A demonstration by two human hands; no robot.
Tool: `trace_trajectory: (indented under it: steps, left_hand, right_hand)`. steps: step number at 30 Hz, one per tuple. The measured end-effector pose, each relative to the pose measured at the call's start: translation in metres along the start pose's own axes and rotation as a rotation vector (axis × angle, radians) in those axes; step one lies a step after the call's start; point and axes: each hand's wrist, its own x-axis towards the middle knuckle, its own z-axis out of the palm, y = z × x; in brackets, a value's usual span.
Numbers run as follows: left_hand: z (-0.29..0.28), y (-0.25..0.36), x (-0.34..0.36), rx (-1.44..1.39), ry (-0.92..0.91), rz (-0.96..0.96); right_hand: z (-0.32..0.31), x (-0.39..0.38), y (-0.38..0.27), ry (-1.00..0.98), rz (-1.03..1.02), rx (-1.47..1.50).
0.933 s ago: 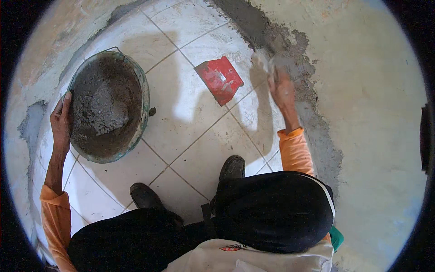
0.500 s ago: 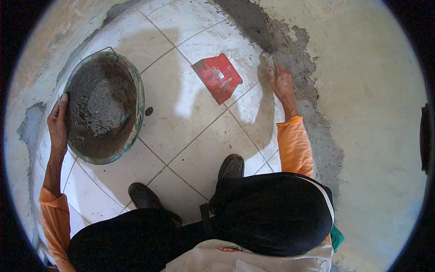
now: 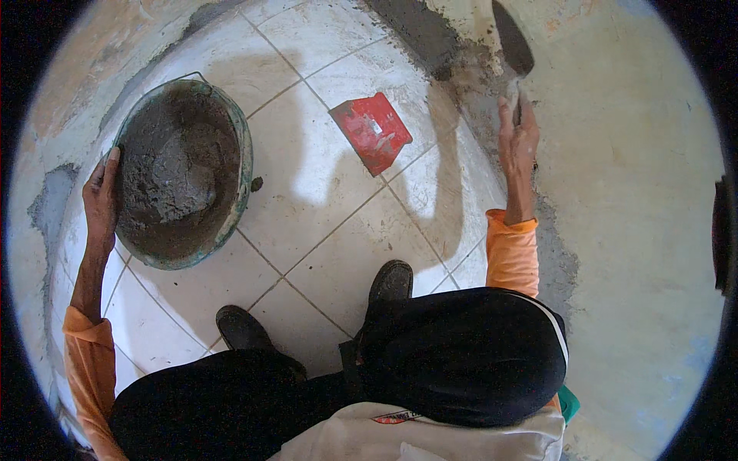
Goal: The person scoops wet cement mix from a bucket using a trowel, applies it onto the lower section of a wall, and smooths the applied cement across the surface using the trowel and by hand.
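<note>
Left hand (image 3: 100, 201) pinches the bucket (image 3: 245, 150) by its rim, right hand (image 3: 520, 140) grips the trowel (image 3: 514, 40), and a careless tilt could gouge the mortar (image 3: 421, 37) along the wall (image 3: 638, 192)!

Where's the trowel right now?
The trowel is at the head view's upper right, held in the right hand, just right of the grey mortar strip.

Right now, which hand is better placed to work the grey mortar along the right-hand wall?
Right, I'd say: the right hand holds the trowel close to the mortar strip. The left hand is across the floor, holding the bucket at its rim.
</note>
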Motion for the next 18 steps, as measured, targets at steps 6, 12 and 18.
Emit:
trace_trajectory:
  steps: [6,12,18]
  left_hand:
    - [0.006,0.003,0.001,-0.013,-0.028,0.011]
    - [0.014,0.006,0.000,-0.055,-0.011,0.034]
    - [0.009,0.005,-0.001,-0.013,0.014,0.007]
  right_hand:
    - [0.081,-0.047,0.058,-0.147,-0.232,-0.362]
    - [0.127,-0.041,0.074,-0.141,-0.081,-0.339]
    - [0.093,0.003,0.053,-0.296,-0.028,-0.390]
